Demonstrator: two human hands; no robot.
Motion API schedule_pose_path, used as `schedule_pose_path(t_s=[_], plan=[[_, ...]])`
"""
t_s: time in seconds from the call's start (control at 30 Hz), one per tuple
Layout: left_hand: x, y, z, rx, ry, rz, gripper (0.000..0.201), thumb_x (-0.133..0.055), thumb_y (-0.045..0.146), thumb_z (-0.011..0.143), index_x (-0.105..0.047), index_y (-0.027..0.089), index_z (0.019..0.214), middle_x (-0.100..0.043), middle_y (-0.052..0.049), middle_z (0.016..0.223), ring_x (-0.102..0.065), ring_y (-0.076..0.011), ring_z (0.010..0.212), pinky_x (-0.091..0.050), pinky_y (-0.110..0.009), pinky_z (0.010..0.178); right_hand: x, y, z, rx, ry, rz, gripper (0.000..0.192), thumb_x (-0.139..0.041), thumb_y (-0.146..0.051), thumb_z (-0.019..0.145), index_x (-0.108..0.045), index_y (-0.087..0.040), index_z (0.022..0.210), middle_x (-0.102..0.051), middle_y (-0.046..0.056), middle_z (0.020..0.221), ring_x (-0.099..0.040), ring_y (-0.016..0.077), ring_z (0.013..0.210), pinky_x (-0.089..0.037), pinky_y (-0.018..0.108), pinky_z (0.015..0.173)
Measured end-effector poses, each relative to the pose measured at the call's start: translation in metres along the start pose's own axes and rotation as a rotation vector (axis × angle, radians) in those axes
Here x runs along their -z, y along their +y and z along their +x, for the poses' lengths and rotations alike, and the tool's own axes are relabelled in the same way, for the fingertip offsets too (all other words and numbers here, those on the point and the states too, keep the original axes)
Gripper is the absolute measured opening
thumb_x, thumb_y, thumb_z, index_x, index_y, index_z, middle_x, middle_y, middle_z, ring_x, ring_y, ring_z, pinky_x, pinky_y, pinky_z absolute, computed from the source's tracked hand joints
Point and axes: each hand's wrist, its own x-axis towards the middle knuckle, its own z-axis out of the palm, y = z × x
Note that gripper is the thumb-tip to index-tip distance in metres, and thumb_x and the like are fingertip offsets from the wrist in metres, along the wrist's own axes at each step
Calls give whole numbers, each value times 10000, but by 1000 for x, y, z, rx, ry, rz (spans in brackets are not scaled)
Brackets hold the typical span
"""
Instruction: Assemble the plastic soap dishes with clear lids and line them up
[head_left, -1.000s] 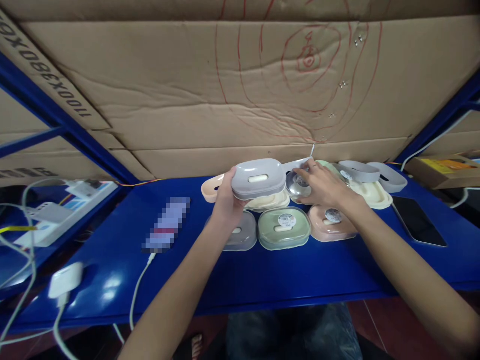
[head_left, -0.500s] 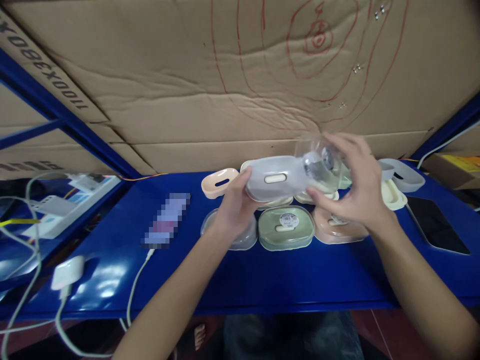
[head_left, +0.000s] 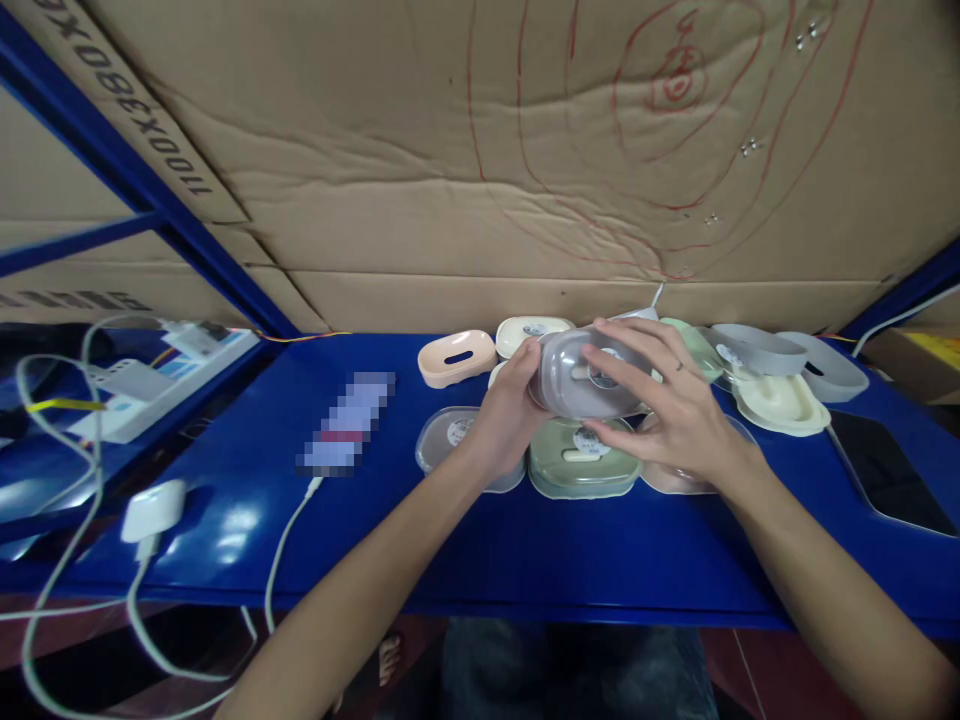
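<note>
Clear cover [head_left: 556, 362] now over the gray dish [head_left: 577, 397], held up above the bench [head_left: 360, 560].
Half a second ago the cover was tilted off to the right; now the two sit together, though how snugly is hard to tell. The left hand [head_left: 511, 410] pinches the dish's left end; the right hand [head_left: 675, 410] is spread around the cover. A red-marked cardboard panel [head_left: 375, 150] backs the glossy blue surface, a power strip [head_left: 169, 390] off left.
</note>
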Motion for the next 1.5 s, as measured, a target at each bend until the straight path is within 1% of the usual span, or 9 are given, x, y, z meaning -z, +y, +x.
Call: schedule_pose_path(t_s=[0.2, 0.4, 0.6, 0.7, 0.8, 1.0, 1.1, 1.2, 1.5], plan=[[-7, 9, -7, 13, 16, 43, 356, -502, 474, 1166, -732, 205, 1204, -778, -89, 1306, -709, -271, 1296, -588, -424, 1120, -1, 0, -4, 46, -2, -69, 940, -908, -320, 921, -459, -310, 1746, -556, 160, 1703, -553, 467, 1508, -541, 732, 1202], [-13, 13, -10, -17, -5, 22, 420, -685, 622, 1040, -744, 214, 1124, -802, -82, 1264, -695, -325, 1351, -603, -468, 1124, -3, 2, -8, 58, 11, -113, 958, -896, -330, 933, -418, -351, 1763, -536, 139, 1723, -565, 461, 1494, -572, 748, 1167], [-12, 2, -12, -116, -40, 88, 319, -755, 541, 1020, -775, 262, 1175, -807, -66, 1281, -698, -334, 1365, -552, -449, 1179, -4, -2, -9, 16, -48, -156, 933, -865, -340, 968, -388, -425, 1765, -479, 85, 1779, -510, 455, 1565, -535, 749, 1225], [-16, -4, -15, -159, -11, 151, 370, -937, 429, 879, -770, 282, 1174, -799, -47, 1231, -711, -344, 1334, -551, -436, 1163, -7, -4, -8, 8, -41, -115, 927, -853, -331, 975, -381, -439, 1765, -477, 82, 1777, -506, 451, 1571, -531, 753, 1226], [-21, -6, -18, -184, 38, 194, 443, -995, 345, 788, -743, 270, 1144, -790, -49, 1178, -738, -343, 1242, -588, -453, 1104, -8, -4, -6, -19, -2, -72, 953, -858, -354, 970, -354, -475, 1770, -494, 78, 1761, -529, 452, 1559, -537, 767, 1207], [-21, -9, -18, -179, 33, 97, 426, -961, 361, 837, -750, 271, 1195, -799, -70, 1284, -715, -359, 1335, -563, -460, 1142, -7, -7, -5, -29, 30, -64, 944, -844, -366, 980, -341, -501, 1767, -504, 84, 1739, -559, 450, 1539, -521, 780, 1206], [-18, -7, -16, -131, -48, -55, 281, -786, 450, 993, -784, 246, 1187, -806, -80, 1312, -674, -359, 1430, -546, -475, 1192, -9, -10, -2, -12, 83, -43, 921, -839, -361, 975, -373, -468, 1762, -541, 106, 1695, -594, 438, 1503, -543, 750, 1188], [-17, -4, -15, -62, -118, -151, 384, -559, 480, 1128, -807, 194, 1194, -823, -111, 1278, -654, -359, 1473, -536, -516, 1227, -11, -13, 0, -42, 142, -7, 896, -842, -379, 962, -410, -452, 1744, -567, 118, 1662, -627, 441, 1468, -575, 731, 1145], [-19, -5, -14, -9, -2, -199, 360, -558, 428, 1147, -776, 167, 1265, -804, -106, 1373, -616, -342, 1520, -531, -484, 1247, -13, -19, -4, -220, 170, 3, 860, -830, -543, 951, -450, -446, 1716, -570, 132, 1645, -619, 472, 1477, -579, 748, 1152]])
